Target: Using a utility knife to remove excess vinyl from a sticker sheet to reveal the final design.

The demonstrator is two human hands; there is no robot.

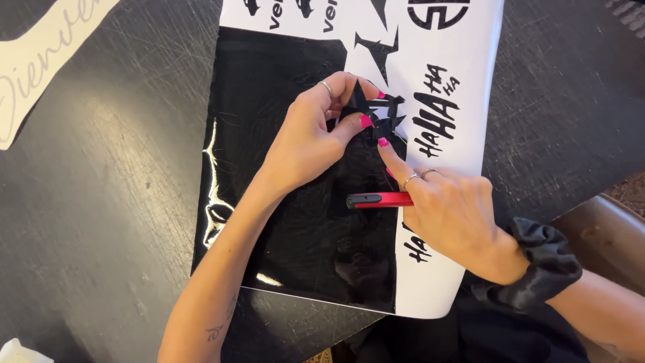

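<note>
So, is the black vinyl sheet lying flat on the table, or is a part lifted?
Partly lifted. The sheet lies flat, but the left hand pinches a small black piece up from it near the right hand.

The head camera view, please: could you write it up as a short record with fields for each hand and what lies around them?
View: head camera, looking down at a dark table.
Left hand: pinches a loose black vinyl piece lifted off the sheet.
Right hand: grips a red and black craft knife, forefinger stretched to the cut shapes.
Work surface: glossy black vinyl sheet, partly peeled to its white backing, where black cut letters and shapes remain.
Other things: black scrunchie on the right wrist; pale lettered strip at upper left.
</note>
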